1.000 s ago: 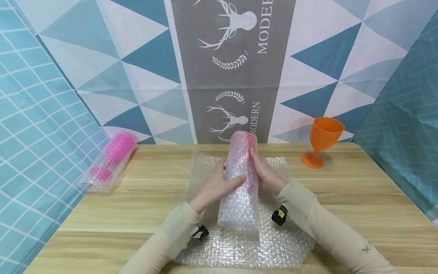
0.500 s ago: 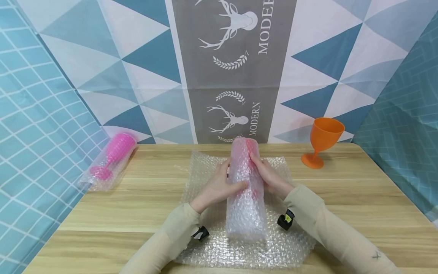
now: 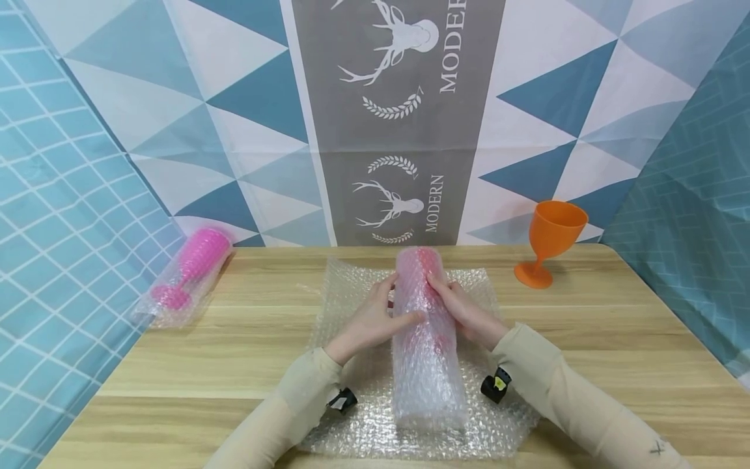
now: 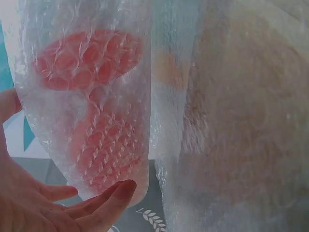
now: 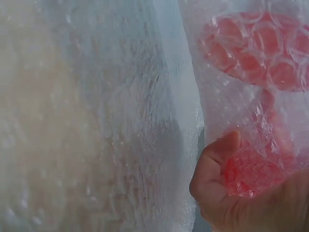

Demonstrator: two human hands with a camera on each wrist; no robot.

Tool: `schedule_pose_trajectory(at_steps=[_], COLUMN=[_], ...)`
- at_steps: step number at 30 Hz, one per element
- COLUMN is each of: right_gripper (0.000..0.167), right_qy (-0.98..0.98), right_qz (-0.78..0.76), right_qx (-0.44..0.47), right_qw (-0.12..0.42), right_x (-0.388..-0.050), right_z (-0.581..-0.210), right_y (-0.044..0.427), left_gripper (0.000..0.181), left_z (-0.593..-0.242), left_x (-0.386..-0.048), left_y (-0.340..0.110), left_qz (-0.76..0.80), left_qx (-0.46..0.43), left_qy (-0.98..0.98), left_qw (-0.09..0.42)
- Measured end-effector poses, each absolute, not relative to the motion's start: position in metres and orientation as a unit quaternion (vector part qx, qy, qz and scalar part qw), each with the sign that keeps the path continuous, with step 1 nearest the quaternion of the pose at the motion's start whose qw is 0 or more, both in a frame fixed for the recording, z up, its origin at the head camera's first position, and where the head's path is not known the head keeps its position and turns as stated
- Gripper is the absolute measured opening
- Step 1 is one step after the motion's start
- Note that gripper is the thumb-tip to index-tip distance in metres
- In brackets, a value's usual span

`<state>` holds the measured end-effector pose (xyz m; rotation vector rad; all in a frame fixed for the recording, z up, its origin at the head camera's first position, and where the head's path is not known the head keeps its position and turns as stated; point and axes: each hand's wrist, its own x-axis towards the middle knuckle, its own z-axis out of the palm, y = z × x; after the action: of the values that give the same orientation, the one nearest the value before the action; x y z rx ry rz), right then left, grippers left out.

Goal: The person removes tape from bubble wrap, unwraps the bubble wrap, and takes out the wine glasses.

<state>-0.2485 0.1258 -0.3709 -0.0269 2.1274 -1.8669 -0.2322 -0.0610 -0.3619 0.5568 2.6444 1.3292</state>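
A red-pink goblet (image 4: 89,60) shows through the bubble wrap rolled around it, its round foot and stem visible in both wrist views. In the head view this wrapped goblet (image 3: 426,371) lies lengthwise over the middle of the table. My left hand (image 3: 368,324) holds its left side, thumb across the front. On the right side, my right hand (image 3: 469,314) grips the roll near its far end, thumb on top. Beneath the roll, a flat sheet of bubble wrap (image 3: 357,426) is spread on the table. The fingers behind the roll are partly hidden.
At the back left, a pink goblet (image 3: 202,254) lies in bubble wrap beside the tiled wall cloth. An orange goblet (image 3: 553,229) stands upright and unwrapped at the back right. The wooden table (image 3: 246,365) meets a patterned cloth behind.
The wrapped goblet has come down and toward me, its far end lower than before. My right hand has shifted slightly right and nearer with it; the left hand has barely moved.
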Motion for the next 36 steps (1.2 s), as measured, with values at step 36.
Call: schedule_pose_trajectory(at_steps=[36], right_gripper=[0.068], right_qy=[0.797], right_qz=[-0.588], right_qx=[0.041], right_qw=[0.135], right_x=[-0.251], right_z=[-0.392], right_y=[0.124], left_gripper=[0.095], left_z=[-0.374], left_x=[-0.235], left_y=[-0.063], left_qz=[0.395], left_qx=[0.186], left_qy=[0.893], left_qw=[0.108])
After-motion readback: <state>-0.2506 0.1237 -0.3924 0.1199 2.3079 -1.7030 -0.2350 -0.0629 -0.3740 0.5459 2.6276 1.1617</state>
